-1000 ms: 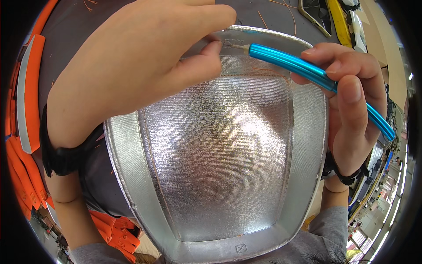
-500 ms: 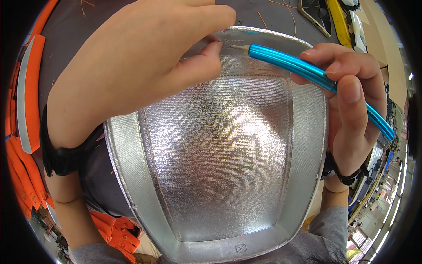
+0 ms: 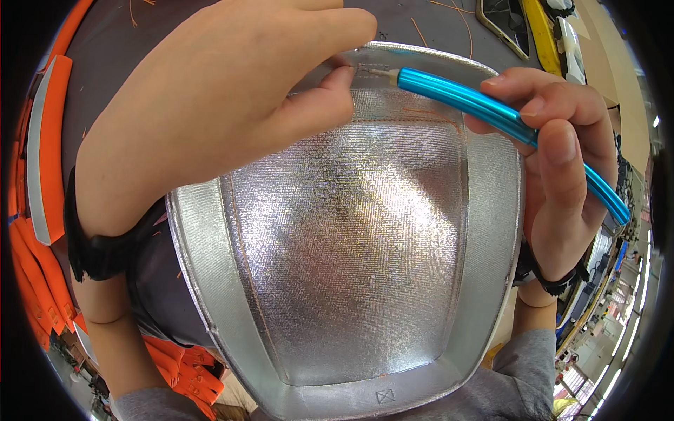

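At upper right, our right hand [image 3: 570, 158] pinches a tool [image 3: 463, 105], its tip [image 3: 383, 73] unmoved beside our left hand [image 3: 217, 98] at upper left, which pinches the rim [image 3: 425, 48] of the silver piece [image 3: 351, 281] mid-frame; work seemingly holds at one spot.

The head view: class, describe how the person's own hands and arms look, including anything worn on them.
The left hand and right hand wear no gloves, and no rings show. A wide, ragged-edged black band is on the left wrist; a second black band, partly hidden, is at the right wrist. The bare forearms run to grey fabric sleeves.
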{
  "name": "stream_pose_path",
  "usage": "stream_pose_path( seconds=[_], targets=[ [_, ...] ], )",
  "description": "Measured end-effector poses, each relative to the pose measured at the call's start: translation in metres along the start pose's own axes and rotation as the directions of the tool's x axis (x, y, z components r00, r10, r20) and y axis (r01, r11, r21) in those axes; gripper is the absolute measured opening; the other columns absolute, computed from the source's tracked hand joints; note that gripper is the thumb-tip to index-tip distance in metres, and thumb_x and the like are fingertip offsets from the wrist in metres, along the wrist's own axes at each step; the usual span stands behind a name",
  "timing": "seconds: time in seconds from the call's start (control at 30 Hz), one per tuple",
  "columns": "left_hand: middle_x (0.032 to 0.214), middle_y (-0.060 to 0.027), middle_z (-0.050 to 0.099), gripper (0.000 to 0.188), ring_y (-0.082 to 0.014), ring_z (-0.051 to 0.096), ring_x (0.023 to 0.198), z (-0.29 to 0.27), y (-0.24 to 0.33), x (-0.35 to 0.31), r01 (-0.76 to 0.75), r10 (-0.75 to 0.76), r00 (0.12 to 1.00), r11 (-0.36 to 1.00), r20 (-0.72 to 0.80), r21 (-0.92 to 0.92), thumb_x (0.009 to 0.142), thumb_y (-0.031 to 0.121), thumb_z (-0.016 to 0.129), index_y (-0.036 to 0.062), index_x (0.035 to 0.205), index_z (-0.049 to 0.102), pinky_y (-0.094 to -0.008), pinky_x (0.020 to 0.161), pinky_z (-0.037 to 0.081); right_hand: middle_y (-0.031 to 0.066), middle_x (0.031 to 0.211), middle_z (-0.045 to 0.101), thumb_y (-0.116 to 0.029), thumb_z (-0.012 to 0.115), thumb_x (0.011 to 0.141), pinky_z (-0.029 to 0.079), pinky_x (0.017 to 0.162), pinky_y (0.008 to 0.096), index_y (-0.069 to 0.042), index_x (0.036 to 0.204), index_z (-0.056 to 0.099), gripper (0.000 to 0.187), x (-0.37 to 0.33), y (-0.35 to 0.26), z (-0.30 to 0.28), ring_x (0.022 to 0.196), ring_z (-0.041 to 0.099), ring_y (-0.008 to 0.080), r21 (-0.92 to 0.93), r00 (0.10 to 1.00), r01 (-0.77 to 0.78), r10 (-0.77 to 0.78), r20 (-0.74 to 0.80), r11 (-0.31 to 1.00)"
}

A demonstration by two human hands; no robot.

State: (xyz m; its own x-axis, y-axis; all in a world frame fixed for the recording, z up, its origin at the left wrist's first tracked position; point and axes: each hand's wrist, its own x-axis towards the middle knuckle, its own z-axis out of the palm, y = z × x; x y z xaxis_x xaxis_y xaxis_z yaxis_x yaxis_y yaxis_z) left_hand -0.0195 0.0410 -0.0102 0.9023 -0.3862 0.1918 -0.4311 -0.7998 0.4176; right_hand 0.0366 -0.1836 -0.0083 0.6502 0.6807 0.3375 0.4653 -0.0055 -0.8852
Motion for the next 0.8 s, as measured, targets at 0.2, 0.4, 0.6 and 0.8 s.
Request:
stream_pose_path(
  seconds=[0.2, 0.4, 0.6, 0.8],
  targets=[
    [0.073, -0.0104, 0.041, 0.012, -0.0244, 0.048, 0.063, -0.0003, -0.0011, 0.0007, -0.008, 0.008, 1.0, 1.0, 0.012, -0.005, 0.074, 0.003, 0.05, 0.0002, 0.085, 0.047, -0.0313, 0.057, 0.039, 0.0223, 0.1, 0.054, -0.022, 0.047, 0.089, 0.048, 0.08, 0.0359, 0.0, 0.095, 0.05, 0.024, -0.0001, 0.0001, -0.0016, 0.085, 0.06, 0.0251, -0.015, 1.0, 0.006, -0.006, 0.014, 1.0],
    [0.072, -0.0104, 0.041, 0.012, -0.0243, 0.047, 0.062, 0.0004, -0.0001, 0.0002, -0.003, 0.003, 1.0, 1.0, 0.001, -0.014, 0.075, 0.004, 0.051, 0.0004, 0.085, 0.047, -0.031, 0.056, 0.038, 0.0222, 0.1, 0.054, -0.021, 0.047, 0.089, 0.048, 0.08, 0.0358, 0.001, 0.095, 0.05, 0.023, 0.0006, 0.0, -0.0034, 0.085, 0.06, 0.0251, -0.036, 0.999, 0.006, -0.005, 0.035, 0.999],
    [0.072, -0.0097, 0.041, 0.011, -0.0233, 0.047, 0.061, 0.0001, -0.0015, -0.0004, 0.0, 0.0, 1.0, 1.0, 0.019, 0.002, 0.075, 0.004, 0.051, 0.0008, 0.085, 0.047, -0.0304, 0.056, 0.038, 0.0222, 0.101, 0.054, -0.022, 0.047, 0.089, 0.048, 0.08, 0.0358, 0.001, 0.094, 0.05, 0.023, 0.0005, -0.0001, -0.0024, 0.086, 0.06, 0.0252, -0.04, 1.0, 0.004, -0.003, 0.03, 0.999],
    [0.072, -0.0092, 0.041, 0.011, -0.0221, 0.047, 0.062, 0.0002, -0.0023, -0.0003, -0.019, 0.019, 1.0, 1.0, 0.02, 0.023, 0.075, 0.005, 0.051, 0.0011, 0.084, 0.048, -0.0298, 0.056, 0.038, 0.0221, 0.1, 0.054, -0.022, 0.047, 0.089, 0.048, 0.08, 0.0367, 0.0, 0.094, 0.05, 0.023, 0.0009, -0.001, -0.0026, 0.085, 0.059, 0.0253, -0.057, 1.0, 0.0, 0.001, 0.025, 0.998]
  ],
)
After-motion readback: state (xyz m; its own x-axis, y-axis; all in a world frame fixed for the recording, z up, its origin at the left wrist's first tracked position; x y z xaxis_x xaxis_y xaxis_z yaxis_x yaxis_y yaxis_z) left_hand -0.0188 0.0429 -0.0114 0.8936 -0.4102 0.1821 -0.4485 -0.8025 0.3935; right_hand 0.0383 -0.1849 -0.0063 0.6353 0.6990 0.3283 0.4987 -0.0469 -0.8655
